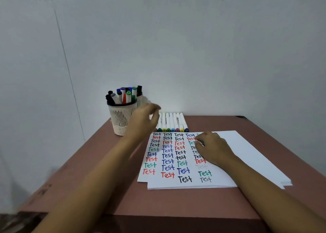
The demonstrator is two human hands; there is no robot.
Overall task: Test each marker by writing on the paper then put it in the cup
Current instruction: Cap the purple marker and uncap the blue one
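Note:
A white mesh cup (121, 120) stands at the table's far left, filled with several capped markers (123, 96). To its right, a row of several white markers (173, 121) lies against the wall, coloured caps toward me. My left hand (143, 121) hovers, blurred, between the cup and the left end of that row, fingers bent downward with nothing visible in them. The paper (247, 155) carries columns of the word "Test" in black, red, blue and green. My right hand (212, 147) rests on the paper with curled fingers; a small dark bit shows at its fingertips.
The brown table (109, 188) sits in a corner of white walls (194, 47). A second container (140, 98) with a black marker stands behind the cup. More sheets lie stacked under the top paper.

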